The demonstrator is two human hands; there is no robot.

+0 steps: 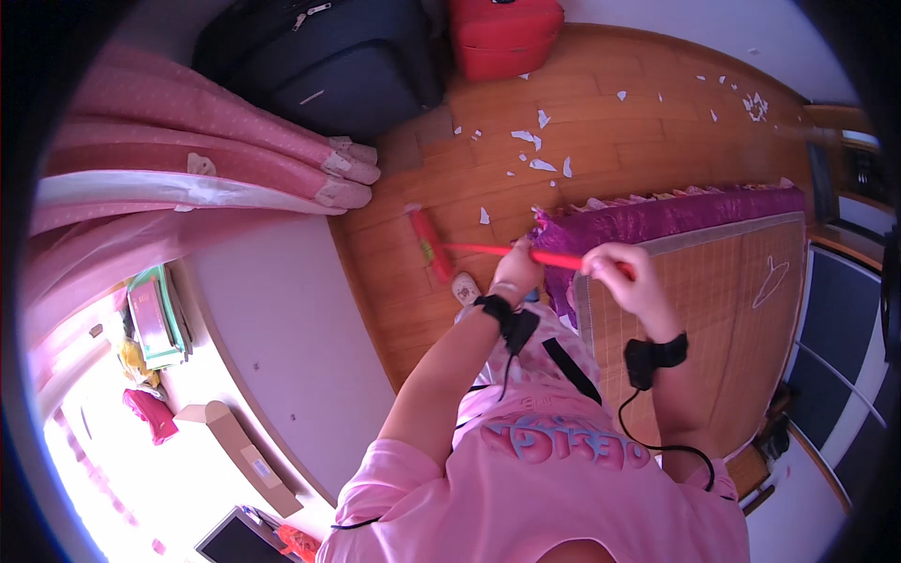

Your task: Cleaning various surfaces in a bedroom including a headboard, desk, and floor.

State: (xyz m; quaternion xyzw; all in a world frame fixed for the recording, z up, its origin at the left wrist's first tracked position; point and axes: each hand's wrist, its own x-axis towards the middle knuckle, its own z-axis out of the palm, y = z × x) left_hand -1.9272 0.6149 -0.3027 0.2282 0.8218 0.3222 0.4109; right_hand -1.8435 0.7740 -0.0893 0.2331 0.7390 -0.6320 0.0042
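Note:
Both of my hands grip the red handle of a broom (556, 259). My left hand (517, 271) is closed around the middle of the handle, and my right hand (621, 276) wraps its upper end. The red broom head (431, 243) is down at the wooden floor (457, 169), left of my foot in a light shoe (465, 288), and looks slightly blurred. White paper scraps (524, 136) lie scattered on the floorboards beyond the broom. One scrap (484, 216) is close to the broom head, and a small cluster (756, 107) sits farther off to the right.
A bed with a woven mat (690, 302) and purple skirt (633, 218) borders my right side; a wire hanger (771, 281) lies on it. Pink curtains (211, 155) hang at left above a white panel (281, 317). A dark suitcase (338, 77) and a red case (507, 42) stand ahead.

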